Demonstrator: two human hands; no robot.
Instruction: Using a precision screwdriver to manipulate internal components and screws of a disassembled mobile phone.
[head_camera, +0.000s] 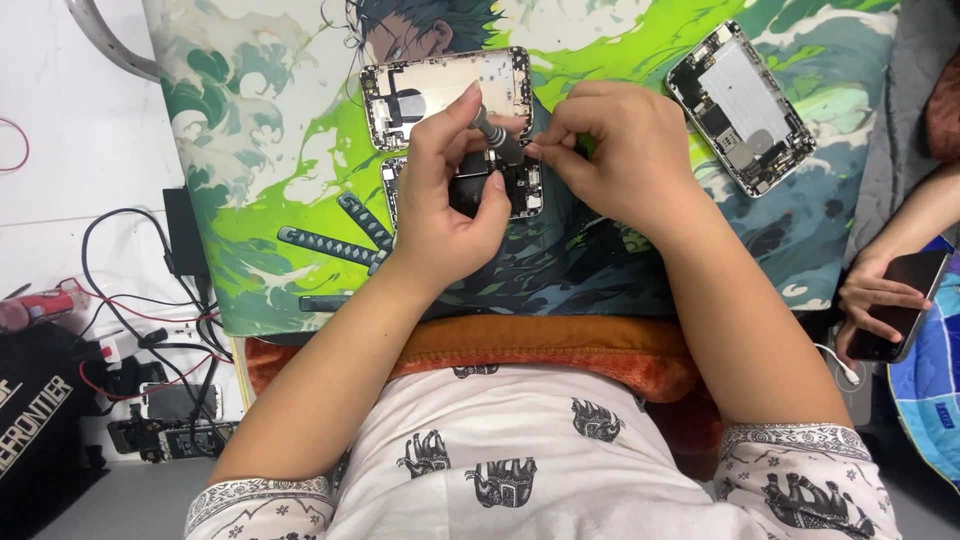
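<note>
Item: opened phone (515, 185), back shell with dark innards showing, lying on the green-and-white printed mat (250, 150) in the middle of the table, mostly covered by both hands

Left hand (445, 205): curled closed around a small screwdriver (495, 135), grey handle pinched between forefinger and thumb, shaft slanting down to the right toward the phone's upper edge; heel of the hand rests on or just over the phone's left part

Right hand (610, 150): fingers drawn narrow, fingertips pinched together just beside the screwdriver's tip; whether they grip a screw or a small part cannot be told, it is too small and hidden

Second phone shell (445, 95): pale, open, lying just beyond the worked phone, touching or almost touching it

Third phone shell (740, 105): open, tilted, well apart at the far right of the mat

Other: tangle of black and red cables (140, 310) on the white surface at the near left; another person's hand (875, 300) at the right edge holding a dark phone (905, 300), separate from the work

Handling note, as a judgement: the step in hand looks like driving or lifting a tiny screw. It goes best with the screwdriver held upright over the screw head rather than slanted, light downward pressure, slow turns, the phone kept pinned flat by the resting hand, and the pinching fingers close enough to catch the loose piece before it rolls onto the busy mat pattern
</note>
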